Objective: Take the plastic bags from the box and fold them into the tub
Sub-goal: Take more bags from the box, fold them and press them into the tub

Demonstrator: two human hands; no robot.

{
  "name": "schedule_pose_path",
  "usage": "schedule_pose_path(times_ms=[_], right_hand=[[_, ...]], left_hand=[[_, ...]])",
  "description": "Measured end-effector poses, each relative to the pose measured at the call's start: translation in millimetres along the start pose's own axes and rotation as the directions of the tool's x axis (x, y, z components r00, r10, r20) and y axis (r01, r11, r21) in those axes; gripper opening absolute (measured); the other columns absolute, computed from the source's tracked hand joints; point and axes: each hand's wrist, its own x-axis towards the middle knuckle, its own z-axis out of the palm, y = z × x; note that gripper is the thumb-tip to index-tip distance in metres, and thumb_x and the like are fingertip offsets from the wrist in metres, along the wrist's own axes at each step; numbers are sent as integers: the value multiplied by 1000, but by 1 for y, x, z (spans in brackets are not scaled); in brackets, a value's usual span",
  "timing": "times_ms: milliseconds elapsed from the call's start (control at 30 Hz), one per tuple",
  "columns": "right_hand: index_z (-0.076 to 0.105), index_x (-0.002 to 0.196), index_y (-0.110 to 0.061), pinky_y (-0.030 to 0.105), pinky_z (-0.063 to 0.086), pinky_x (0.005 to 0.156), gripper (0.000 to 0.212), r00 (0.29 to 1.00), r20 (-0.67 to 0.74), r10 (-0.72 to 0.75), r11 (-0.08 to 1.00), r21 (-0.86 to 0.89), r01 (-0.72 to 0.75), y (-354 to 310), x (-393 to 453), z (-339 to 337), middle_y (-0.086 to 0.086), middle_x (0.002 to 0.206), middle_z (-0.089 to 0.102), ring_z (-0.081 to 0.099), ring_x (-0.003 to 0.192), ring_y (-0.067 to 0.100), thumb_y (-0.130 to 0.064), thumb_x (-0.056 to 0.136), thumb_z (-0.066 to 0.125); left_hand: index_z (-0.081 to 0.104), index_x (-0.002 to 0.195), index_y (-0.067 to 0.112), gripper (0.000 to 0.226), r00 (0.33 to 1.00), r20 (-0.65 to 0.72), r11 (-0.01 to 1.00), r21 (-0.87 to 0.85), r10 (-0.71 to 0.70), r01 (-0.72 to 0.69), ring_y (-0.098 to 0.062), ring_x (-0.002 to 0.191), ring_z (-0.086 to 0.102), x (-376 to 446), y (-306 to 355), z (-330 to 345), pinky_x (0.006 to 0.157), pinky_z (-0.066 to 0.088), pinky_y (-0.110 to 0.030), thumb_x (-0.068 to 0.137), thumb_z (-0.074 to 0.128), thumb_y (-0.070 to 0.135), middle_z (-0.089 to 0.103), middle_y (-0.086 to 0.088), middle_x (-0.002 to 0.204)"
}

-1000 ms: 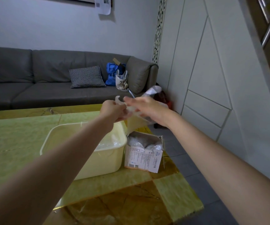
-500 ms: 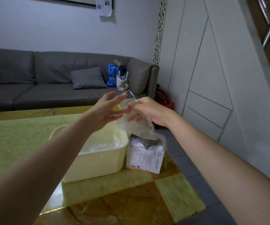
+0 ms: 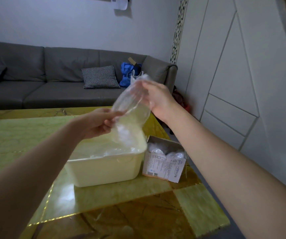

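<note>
Table: we saw a glossy green-and-amber marble-patterned table [image 3: 121, 195] beneath both arms.
Tub: a pale yellow rectangular plastic tub [image 3: 107, 169] stood below our fingers, with clear film inside.
Box: an open white printed cardboard box [image 3: 164, 168] of bags sat just beside the tub, under our right forearm.
Left hand [image 3: 97, 123]: fingers curled, pinching the lower edge of the bag.
Bag: a clear crumpled plastic bag [image 3: 130, 107] hung stretched between our hands, above the tub.
Right hand [image 3: 157, 99]: fingers gripped the bag's upper end.
Behind: a grey fabric sofa [image 3: 52, 80].
</note>
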Motion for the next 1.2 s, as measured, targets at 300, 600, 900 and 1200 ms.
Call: schedule_pose_path(times_ms=[300, 600, 900, 1200], right_hand=[[50, 128, -9, 29, 48, 48, 48, 999, 49, -19, 440, -897, 52, 69, 1, -2, 6, 95, 54, 62, 75, 23, 14, 86, 44], [43, 126, -15, 24, 31, 50, 54, 907, 380, 183, -148, -901, 407, 107, 0, -14, 5, 117, 38, 41, 66, 13, 16, 82, 40], [63, 107, -6, 35, 41, 89, 19, 867, 440, 235, -418, -759, 499, 96, 1, 9, 11, 129, 41, 43, 114, 29, -10, 89, 60], [52, 75, -4, 26, 38, 56, 21, 817, 142, 559, -324, -869, 373, 106, 4, 12, 5, 72, 47, 45, 64, 20, -6, 94, 43]], left_hand=[[61, 77, 3, 23, 918, -372, 602, 767, 134, 223, -15, 51, 50, 6, -34, -85, 51, 37, -21, 82, 68, 24, 54, -6, 62], [47, 127, 19, 53, 991, -128, 412, 902, -29, 129, -17, 81, 56, 23, -34, -47, 59, 49, -21, 81, 68, 31, 54, -7, 119], [24, 142, 22, 61, 896, -182, 258, 918, -404, 303, -22, 94, 57, 42, -71, -52, 87, 50, -31, 91, 57, 17, 54, -12, 126], [49, 126, 10, 38, 983, -160, 315, 932, -90, 181, -21, 85, 58, 32, -53, -44, 73, 49, -27, 89, 58, 11, 63, -14, 113]])
